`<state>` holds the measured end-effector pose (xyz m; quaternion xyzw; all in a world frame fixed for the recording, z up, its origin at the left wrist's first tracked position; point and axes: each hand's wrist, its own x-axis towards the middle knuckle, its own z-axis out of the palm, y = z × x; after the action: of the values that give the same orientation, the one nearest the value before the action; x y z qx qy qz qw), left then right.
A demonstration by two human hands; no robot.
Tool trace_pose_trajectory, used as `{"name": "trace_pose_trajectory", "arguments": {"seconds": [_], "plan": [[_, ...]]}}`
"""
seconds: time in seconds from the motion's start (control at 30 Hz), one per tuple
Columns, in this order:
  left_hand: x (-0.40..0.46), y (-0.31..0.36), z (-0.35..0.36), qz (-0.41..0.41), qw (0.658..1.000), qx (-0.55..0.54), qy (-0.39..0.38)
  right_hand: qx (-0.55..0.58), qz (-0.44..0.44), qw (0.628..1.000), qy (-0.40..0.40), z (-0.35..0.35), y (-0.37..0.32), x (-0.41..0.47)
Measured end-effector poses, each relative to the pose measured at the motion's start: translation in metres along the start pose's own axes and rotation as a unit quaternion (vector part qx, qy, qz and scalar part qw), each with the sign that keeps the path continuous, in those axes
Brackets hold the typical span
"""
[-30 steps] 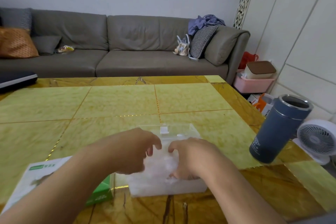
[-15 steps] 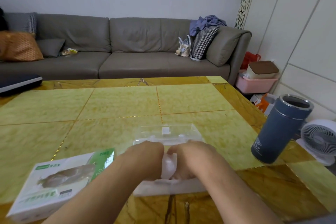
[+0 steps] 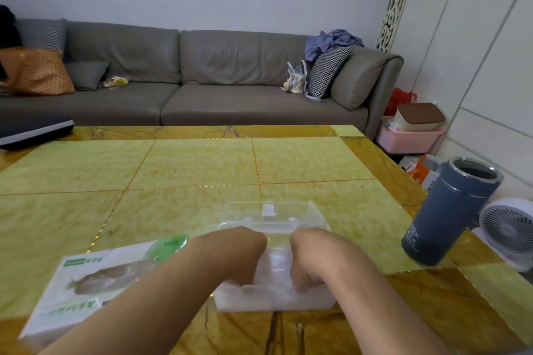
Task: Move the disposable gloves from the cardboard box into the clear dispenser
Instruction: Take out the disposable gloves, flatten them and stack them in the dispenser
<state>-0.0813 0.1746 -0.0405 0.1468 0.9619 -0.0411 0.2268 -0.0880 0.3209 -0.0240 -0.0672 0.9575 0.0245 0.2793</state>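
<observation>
Lower left of the frame, the cardboard box (image 3: 95, 282) lies flat on the counter (image 3: 202, 170), just beside the left forearm. It looks done with.

Bottom centre is where it's happening. The left hand (image 3: 230, 256) and right hand (image 3: 311, 259) both reach down into the clear dispenser (image 3: 274, 294), knuckles up, fingers curled into the white wad of gloves (image 3: 274, 265) inside. I can't tell how firm the hold is, since the fingertips are buried.

My tip for this step: press the stack down evenly from both ends so it sits flat below the rim, otherwise the open lid (image 3: 271, 212) behind won't close cleanly.

Far right, the blue mug (image 3: 450, 210) stands well apart, no snag risk.
</observation>
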Motion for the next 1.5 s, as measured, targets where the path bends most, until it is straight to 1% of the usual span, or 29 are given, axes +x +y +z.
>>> {"name": "trace_pose_trajectory", "arguments": {"seconds": [0.13,0.27,0.47,0.57,0.67,0.73,0.8,0.83,0.9,0.93,0.97,1.0,1.03,1.07,1.13,1.2,1.27,1.33,1.4,1.43,1.5], "plan": [[-0.005,-0.005,0.001,0.006,0.996,0.079,0.029,-0.010,0.005,1.000,-0.013,0.001,-0.001,0.005],[-0.004,-0.005,-0.002,0.025,0.992,0.121,0.031,0.026,0.006,1.000,-0.007,0.003,0.000,0.003],[-0.010,-0.002,-0.004,0.032,0.995,0.097,0.014,0.115,0.002,0.993,0.029,0.009,0.005,-0.009],[-0.017,-0.005,-0.011,0.021,0.997,0.071,-0.030,0.128,-0.009,0.991,0.041,0.009,0.005,-0.018],[-0.035,-0.010,-0.027,0.036,0.997,0.012,-0.068,0.121,-0.013,0.991,0.058,0.005,0.003,-0.028],[-0.052,-0.018,-0.039,0.058,0.997,-0.041,-0.044,0.114,-0.014,0.990,0.078,0.003,-0.001,-0.034],[-0.071,-0.031,-0.044,0.061,0.992,-0.113,0.019,0.098,-0.019,0.988,0.118,0.002,-0.007,-0.042],[-0.078,-0.039,-0.042,0.051,0.983,-0.163,0.062,0.086,-0.021,0.985,0.149,0.001,-0.010,-0.045],[-0.094,-0.063,-0.028,-0.005,0.958,-0.231,0.171,0.070,-0.038,0.970,0.231,0.002,-0.019,-0.048],[-0.101,-0.073,-0.020,-0.046,0.949,-0.226,0.216,0.074,-0.054,0.959,0.267,0.004,-0.025,-0.049],[-0.109,-0.086,-0.008,-0.096,0.943,-0.207,0.242,0.077,-0.082,0.949,0.294,0.006,-0.035,-0.050],[-0.114,-0.096,0.004,-0.145,0.939,-0.187,0.248,0.081,-0.119,0.937,0.317,0.010,-0.045,-0.052],[-0.119,-0.106,0.018,-0.187,0.938,-0.173,0.236,0.081,-0.162,0.926,0.332,0.014,-0.058,-0.055],[-0.121,-0.111,0.030,-0.216,0.940,-0.163,0.208,0.076,-0.207,0.916,0.334,0.020,-0.069,-0.058],[-0.119,-0.120,0.052,-0.232,0.948,-0.160,0.148,0.063,-0.283,0.910,0.297,0.032,-0.094,-0.062],[-0.113,-0.122,0.066,-0.218,0.957,-0.160,0.101,0.002,-0.330,0.910,0.250,0.047,-0.117,-0.057],[-0.108,-0.122,0.073,-0.213,0.958,-0.163,0.103,-0.051,-0.335,0.918,0.206,0.059,-0.137,-0.049],[-0.105,-0.126,0.077,-0.208,0.955,-0.173,0.120,-0.058,-0.321,0.925,0.195,0.072,-0.152,-0.041],[-0.106,-0.129,0.079,-0.204,0.952,-0.181,0.139,-0.062,-0.316,0.915,0.242,0.081,-0.158,-0.032],[-0.109,-0.132,0.079,-0.201,0.949,-0.190,0.153,-0.067,-0.308,0.915,0.252,0.083,-0.161,-0.031],[-0.114,-0.137,0.076,-0.189,0.931,-0.229,0.211,-0.063,-0.306,0.903,0.293,0.086,-0.162,-0.028]]}}
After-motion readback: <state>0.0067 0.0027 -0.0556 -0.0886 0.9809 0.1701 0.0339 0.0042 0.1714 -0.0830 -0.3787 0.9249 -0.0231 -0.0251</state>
